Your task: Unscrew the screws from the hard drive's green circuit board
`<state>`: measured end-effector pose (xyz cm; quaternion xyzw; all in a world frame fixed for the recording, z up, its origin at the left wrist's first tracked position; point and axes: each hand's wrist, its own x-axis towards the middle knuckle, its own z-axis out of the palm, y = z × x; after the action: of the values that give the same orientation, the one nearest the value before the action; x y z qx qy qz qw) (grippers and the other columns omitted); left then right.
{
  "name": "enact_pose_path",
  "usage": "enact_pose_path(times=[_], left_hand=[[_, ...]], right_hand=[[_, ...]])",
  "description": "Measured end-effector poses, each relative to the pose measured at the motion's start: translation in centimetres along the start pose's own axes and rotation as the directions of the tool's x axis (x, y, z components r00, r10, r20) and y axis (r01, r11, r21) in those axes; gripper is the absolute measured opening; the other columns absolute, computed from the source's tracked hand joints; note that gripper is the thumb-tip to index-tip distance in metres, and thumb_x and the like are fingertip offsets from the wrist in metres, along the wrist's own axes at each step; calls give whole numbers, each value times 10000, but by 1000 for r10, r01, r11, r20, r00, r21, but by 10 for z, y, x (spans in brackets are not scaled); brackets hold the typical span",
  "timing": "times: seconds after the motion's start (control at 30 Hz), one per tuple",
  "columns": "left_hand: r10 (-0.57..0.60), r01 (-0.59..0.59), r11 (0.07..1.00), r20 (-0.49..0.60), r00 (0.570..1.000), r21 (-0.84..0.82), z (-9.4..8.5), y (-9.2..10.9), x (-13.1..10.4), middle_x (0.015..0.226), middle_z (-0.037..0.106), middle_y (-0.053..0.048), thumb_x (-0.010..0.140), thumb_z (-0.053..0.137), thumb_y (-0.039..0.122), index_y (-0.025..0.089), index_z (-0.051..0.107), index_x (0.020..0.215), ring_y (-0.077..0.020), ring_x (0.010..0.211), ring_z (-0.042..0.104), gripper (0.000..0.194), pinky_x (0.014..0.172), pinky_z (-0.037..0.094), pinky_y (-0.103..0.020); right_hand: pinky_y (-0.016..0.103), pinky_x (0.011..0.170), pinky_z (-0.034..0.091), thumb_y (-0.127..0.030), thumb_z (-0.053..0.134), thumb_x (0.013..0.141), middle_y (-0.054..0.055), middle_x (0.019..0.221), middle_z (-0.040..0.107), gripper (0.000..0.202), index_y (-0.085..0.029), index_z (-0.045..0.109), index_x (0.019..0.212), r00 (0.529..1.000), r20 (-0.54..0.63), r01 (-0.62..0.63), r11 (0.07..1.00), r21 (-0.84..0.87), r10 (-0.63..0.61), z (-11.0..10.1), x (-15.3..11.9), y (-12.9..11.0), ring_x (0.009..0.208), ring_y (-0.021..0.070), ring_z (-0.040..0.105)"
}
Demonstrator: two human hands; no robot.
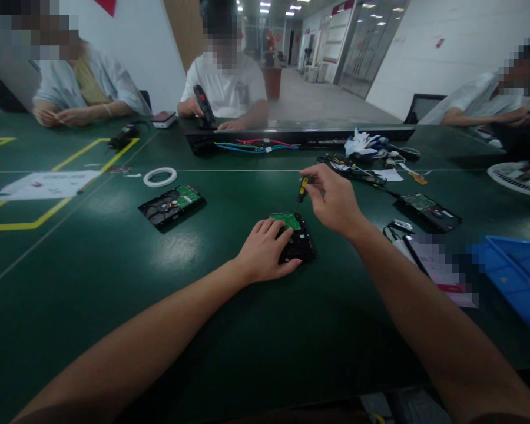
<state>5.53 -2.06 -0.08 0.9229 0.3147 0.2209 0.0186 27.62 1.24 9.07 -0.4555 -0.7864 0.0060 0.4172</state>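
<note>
A black hard drive (303, 247) with a green circuit board lies on the table in front of me. My left hand (265, 250) rests over its left part, fingers across the top and thumb along the near edge, holding it down. In my right hand (333, 197) is a small yellow-and-black screwdriver (302, 189), gripped near the top of its handle. Its shaft points down at the far right corner of the drive; whether the tip sits in a screw is too small to tell.
Other hard drives lie left (172, 206) and right (428, 212). A white tape roll (159, 177) is at back left, a blue bin (519, 277) at right. Cables and gloves (364, 144) lie near a long black panel (318, 138). Across the table, a person holds a power screwdriver (204, 105).
</note>
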Motion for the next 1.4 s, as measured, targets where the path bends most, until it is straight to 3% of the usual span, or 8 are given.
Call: enact_pose_path(times=[0.37,0.5,0.67,0.87,1.13,1.4], left_hand=[[-1,1,1000,7,1000,15,0,1,1,1376,569,-207,930,590,687,150,585,1447,-422,1331,514,745,1147,419,-604],[-3,3,1000,3,1000,13,0,1,1,1381,571,-192,926,600,679,173,585,1444,-416,1332,512,725,1152,417,-602],[-4,4,1000,-6,1000,-3,1,1,0,1386,571,-191,922,617,659,176,582,1447,-414,1332,511,714,1151,415,-607],[-1,1,1000,-4,1000,-5,0,1,0,1377,574,-191,930,601,671,175,586,1445,-413,1325,519,716,1145,420,-605],[0,0,1000,-1,1000,2,0,0,0,1388,564,-206,926,609,669,157,583,1450,-427,1336,506,733,1143,418,-610],[-1,1,1000,-5,1000,-7,1,0,1,1378,572,-196,924,605,675,166,587,1451,-420,1329,514,733,1149,416,-608]], right_hand=[[454,843,543,-358,734,928,94,1039,659,215,-231,662,1086,997,-73,9,982,-189,-23,0,-1,-7,936,286,650],[444,856,550,-265,677,951,104,1069,686,180,-215,671,1124,998,-45,44,986,-162,-52,0,0,-8,950,281,666],[443,894,568,-130,565,937,108,1179,722,320,-215,650,1234,998,12,59,997,-50,-58,2,0,-7,988,266,694],[459,899,551,-141,562,926,108,1160,726,312,-227,642,1214,1000,18,18,998,-63,-17,3,1,-9,1000,280,687],[438,871,508,-323,694,948,97,1044,684,205,-225,680,1128,999,-38,0,979,-205,-9,2,1,-11,933,276,647],[429,868,526,-163,611,938,90,1145,744,315,-228,685,1237,999,27,39,994,-106,-36,-1,2,-5,932,256,677]])
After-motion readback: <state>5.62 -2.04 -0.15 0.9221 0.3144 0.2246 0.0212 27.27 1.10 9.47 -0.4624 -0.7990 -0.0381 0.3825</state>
